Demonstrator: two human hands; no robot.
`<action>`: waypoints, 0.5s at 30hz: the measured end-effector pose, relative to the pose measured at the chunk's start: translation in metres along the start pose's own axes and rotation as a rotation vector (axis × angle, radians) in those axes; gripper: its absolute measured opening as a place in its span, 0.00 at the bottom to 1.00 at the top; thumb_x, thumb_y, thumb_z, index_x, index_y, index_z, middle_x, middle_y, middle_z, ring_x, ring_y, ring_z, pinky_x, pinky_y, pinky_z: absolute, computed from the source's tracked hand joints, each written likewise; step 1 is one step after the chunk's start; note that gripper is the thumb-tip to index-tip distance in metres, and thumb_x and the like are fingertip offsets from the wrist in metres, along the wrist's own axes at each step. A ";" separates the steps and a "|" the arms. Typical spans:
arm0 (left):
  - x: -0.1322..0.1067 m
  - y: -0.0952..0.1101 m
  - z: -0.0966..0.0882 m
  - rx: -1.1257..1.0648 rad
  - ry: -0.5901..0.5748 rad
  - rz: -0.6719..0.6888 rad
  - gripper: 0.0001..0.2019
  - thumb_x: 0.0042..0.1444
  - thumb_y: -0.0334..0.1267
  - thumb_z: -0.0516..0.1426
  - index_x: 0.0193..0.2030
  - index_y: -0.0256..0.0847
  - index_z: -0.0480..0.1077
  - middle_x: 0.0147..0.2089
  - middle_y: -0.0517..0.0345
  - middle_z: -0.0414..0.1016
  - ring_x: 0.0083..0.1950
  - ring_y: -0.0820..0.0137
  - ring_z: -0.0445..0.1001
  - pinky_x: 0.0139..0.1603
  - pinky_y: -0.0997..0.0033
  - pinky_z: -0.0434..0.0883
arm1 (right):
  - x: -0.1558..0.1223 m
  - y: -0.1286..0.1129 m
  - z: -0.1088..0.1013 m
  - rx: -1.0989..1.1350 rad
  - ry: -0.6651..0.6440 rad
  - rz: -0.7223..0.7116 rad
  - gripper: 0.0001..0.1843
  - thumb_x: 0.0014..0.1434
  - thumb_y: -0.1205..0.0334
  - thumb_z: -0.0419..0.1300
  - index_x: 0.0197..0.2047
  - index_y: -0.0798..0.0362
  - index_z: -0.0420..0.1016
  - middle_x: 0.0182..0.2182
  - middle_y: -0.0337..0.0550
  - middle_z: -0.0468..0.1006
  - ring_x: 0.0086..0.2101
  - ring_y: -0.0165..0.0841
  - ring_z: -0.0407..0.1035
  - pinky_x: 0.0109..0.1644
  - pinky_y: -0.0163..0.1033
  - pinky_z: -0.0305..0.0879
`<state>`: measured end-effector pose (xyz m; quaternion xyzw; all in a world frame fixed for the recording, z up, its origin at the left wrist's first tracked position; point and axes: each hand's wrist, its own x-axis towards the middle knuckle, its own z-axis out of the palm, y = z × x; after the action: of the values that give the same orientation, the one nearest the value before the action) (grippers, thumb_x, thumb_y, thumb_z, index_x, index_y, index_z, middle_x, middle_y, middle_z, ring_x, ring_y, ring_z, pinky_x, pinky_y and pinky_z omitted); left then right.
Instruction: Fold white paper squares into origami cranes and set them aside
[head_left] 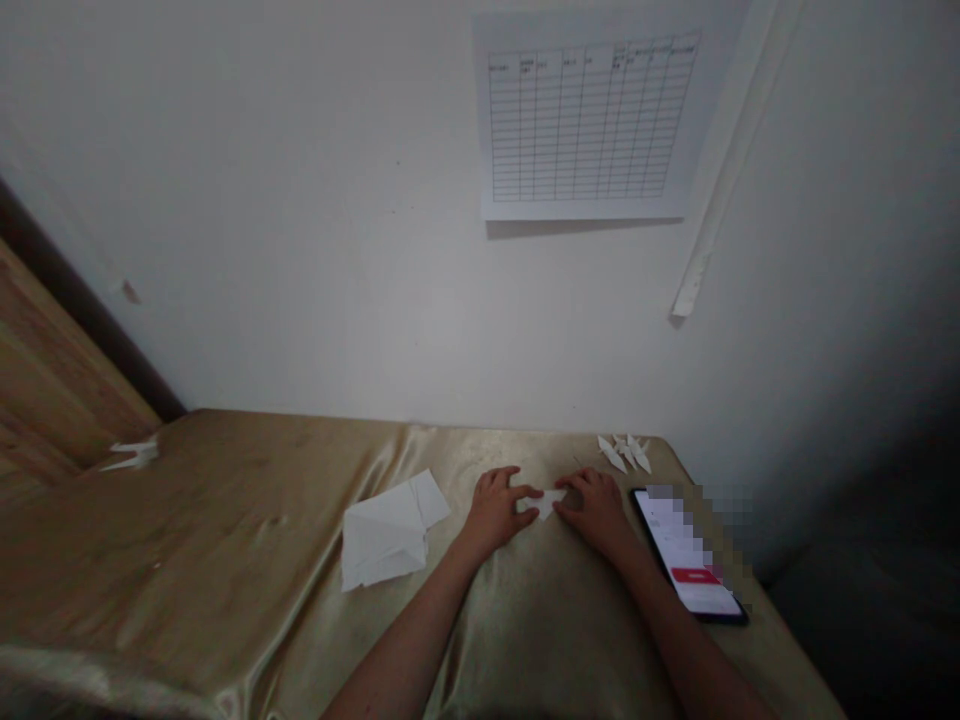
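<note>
A small piece of folded white paper [547, 504] lies on the table between my two hands, its lower end tapering to a point. My left hand [500, 505] grips its left edge between thumb and forefinger. On the other side, my right hand [592, 503] pinches the right edge in the same way. Fingertips cover both side edges of the paper. To the left of my left hand rests a loose stack of white paper sheets [384, 535]. Beyond my right hand, several small folded paper cranes [626, 453] sit together near the table's back edge.
A lit smartphone [701, 590], partly pixelated, lies right of my right forearm. The table has a shiny gold cloth [225, 530] with folds. Another white folded piece [135, 454] is at the far left. A printed grid sheet [585, 130] hangs on the wall behind.
</note>
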<state>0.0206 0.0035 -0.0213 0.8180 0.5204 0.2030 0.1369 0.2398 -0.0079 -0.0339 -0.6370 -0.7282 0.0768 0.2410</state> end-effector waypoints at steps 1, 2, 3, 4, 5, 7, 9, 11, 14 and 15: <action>0.000 0.000 0.000 0.000 0.003 0.000 0.16 0.58 0.46 0.67 0.54 0.61 0.80 0.68 0.56 0.67 0.70 0.53 0.62 0.72 0.48 0.59 | -0.001 -0.001 0.001 0.000 -0.002 -0.001 0.16 0.59 0.55 0.66 0.51 0.43 0.82 0.51 0.44 0.77 0.54 0.42 0.67 0.63 0.45 0.55; 0.000 0.000 0.000 -0.001 0.005 -0.002 0.16 0.58 0.45 0.67 0.54 0.61 0.80 0.68 0.56 0.67 0.70 0.53 0.62 0.72 0.48 0.59 | -0.001 -0.002 0.002 0.000 0.000 0.000 0.17 0.59 0.54 0.67 0.52 0.43 0.82 0.51 0.45 0.77 0.55 0.42 0.67 0.64 0.46 0.55; 0.000 0.000 0.000 -0.003 0.005 -0.006 0.16 0.58 0.45 0.67 0.54 0.61 0.81 0.68 0.56 0.67 0.70 0.53 0.62 0.72 0.48 0.59 | -0.002 -0.003 0.003 0.000 0.004 0.003 0.18 0.58 0.53 0.67 0.52 0.42 0.81 0.52 0.45 0.77 0.55 0.43 0.67 0.65 0.47 0.54; 0.000 0.000 0.000 -0.005 0.003 -0.011 0.16 0.58 0.45 0.67 0.54 0.61 0.81 0.69 0.56 0.67 0.70 0.53 0.62 0.72 0.48 0.59 | -0.003 -0.004 0.003 0.000 0.008 0.006 0.19 0.57 0.53 0.68 0.52 0.42 0.81 0.53 0.46 0.76 0.56 0.44 0.66 0.65 0.48 0.53; 0.000 0.000 0.000 -0.009 0.001 -0.015 0.17 0.58 0.45 0.67 0.54 0.62 0.81 0.69 0.56 0.67 0.70 0.53 0.62 0.72 0.48 0.59 | -0.003 -0.004 0.004 0.000 0.008 0.006 0.21 0.56 0.52 0.68 0.53 0.43 0.81 0.53 0.46 0.76 0.56 0.45 0.66 0.66 0.49 0.52; 0.000 0.000 0.000 -0.018 -0.004 -0.026 0.17 0.57 0.46 0.67 0.54 0.62 0.81 0.69 0.56 0.67 0.70 0.52 0.62 0.72 0.47 0.59 | -0.004 -0.005 0.006 0.001 0.006 0.001 0.22 0.54 0.51 0.69 0.53 0.43 0.80 0.53 0.47 0.75 0.57 0.46 0.66 0.67 0.50 0.52; 0.001 0.000 0.000 -0.023 -0.005 -0.032 0.17 0.57 0.46 0.67 0.54 0.62 0.81 0.69 0.57 0.67 0.70 0.52 0.61 0.72 0.47 0.59 | -0.004 -0.005 0.006 0.005 0.005 -0.003 0.24 0.53 0.50 0.70 0.53 0.44 0.80 0.54 0.48 0.75 0.58 0.47 0.65 0.67 0.51 0.51; 0.001 0.000 -0.001 -0.024 -0.004 -0.036 0.17 0.57 0.46 0.67 0.53 0.63 0.81 0.69 0.56 0.66 0.70 0.51 0.61 0.73 0.47 0.58 | -0.005 -0.006 0.005 0.010 0.004 -0.003 0.25 0.52 0.50 0.70 0.54 0.44 0.80 0.54 0.48 0.75 0.58 0.47 0.65 0.67 0.51 0.52; 0.000 0.001 -0.001 -0.026 -0.012 -0.050 0.17 0.57 0.46 0.68 0.53 0.63 0.81 0.70 0.56 0.66 0.71 0.51 0.60 0.73 0.47 0.58 | -0.007 -0.009 0.003 0.010 0.003 -0.006 0.25 0.52 0.51 0.70 0.54 0.45 0.79 0.54 0.48 0.75 0.58 0.47 0.65 0.67 0.50 0.52; 0.000 0.001 -0.001 -0.029 -0.014 -0.056 0.17 0.56 0.46 0.68 0.54 0.63 0.81 0.70 0.56 0.66 0.71 0.51 0.60 0.73 0.47 0.57 | -0.008 -0.010 0.003 0.007 0.005 -0.005 0.25 0.52 0.50 0.70 0.54 0.45 0.79 0.54 0.48 0.75 0.58 0.47 0.65 0.67 0.50 0.53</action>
<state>0.0210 0.0034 -0.0196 0.8026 0.5391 0.2007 0.1578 0.2304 -0.0170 -0.0342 -0.6346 -0.7288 0.0772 0.2452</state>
